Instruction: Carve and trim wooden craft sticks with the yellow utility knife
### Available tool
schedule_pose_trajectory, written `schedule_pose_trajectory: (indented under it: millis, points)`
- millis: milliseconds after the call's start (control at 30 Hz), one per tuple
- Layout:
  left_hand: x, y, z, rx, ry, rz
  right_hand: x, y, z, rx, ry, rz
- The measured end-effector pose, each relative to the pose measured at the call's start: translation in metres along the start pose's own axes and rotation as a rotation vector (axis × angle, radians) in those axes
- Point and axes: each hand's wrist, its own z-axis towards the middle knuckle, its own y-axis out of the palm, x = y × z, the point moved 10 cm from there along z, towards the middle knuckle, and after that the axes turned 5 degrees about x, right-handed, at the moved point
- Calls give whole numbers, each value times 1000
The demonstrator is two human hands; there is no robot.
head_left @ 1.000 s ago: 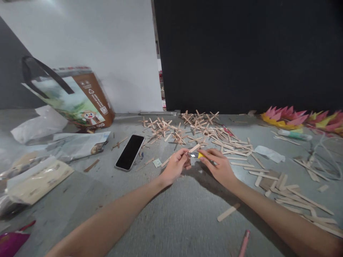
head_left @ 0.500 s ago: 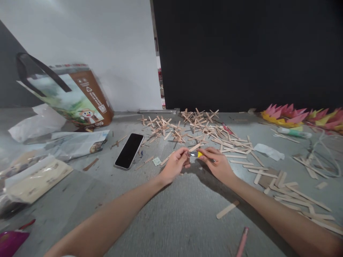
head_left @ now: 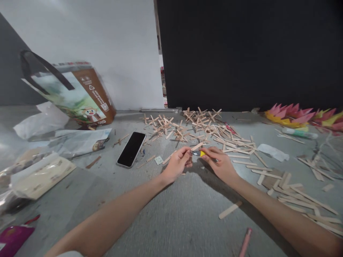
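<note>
My left hand (head_left: 178, 163) is closed, its thumb and finger pinched on the end of what looks like a short wooden craft stick (head_left: 197, 146). My right hand (head_left: 219, 162) grips a small yellow utility knife (head_left: 202, 153). The knife's grey blade points left and reaches the left fingertips; whether it touches the stick cannot be made out. Both hands are close together over the table. Just beyond them lies a heap of sticks joined in crosses (head_left: 179, 130), with loose craft sticks (head_left: 238, 144) to its right.
A phone (head_left: 131, 150) lies left of my hands, near a bag (head_left: 88, 96) and plastic packets (head_left: 43, 175). To the right are more loose sticks (head_left: 297, 196), a glue stick (head_left: 300, 133) and pink-and-yellow paper shapes (head_left: 289, 114). A pink pencil (head_left: 245, 242) lies in front.
The whole view has shifted slightly, so things sit a little further right. Both hands keep nearly the same pose, with the yellow knife still between them.
</note>
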Motion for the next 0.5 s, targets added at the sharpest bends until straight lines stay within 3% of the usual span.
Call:
schedule_pose_trajectory:
  millis: [500]
  points:
    - [1, 6, -1, -8, -14, 4, -2, -1, 0, 1, 14, 19]
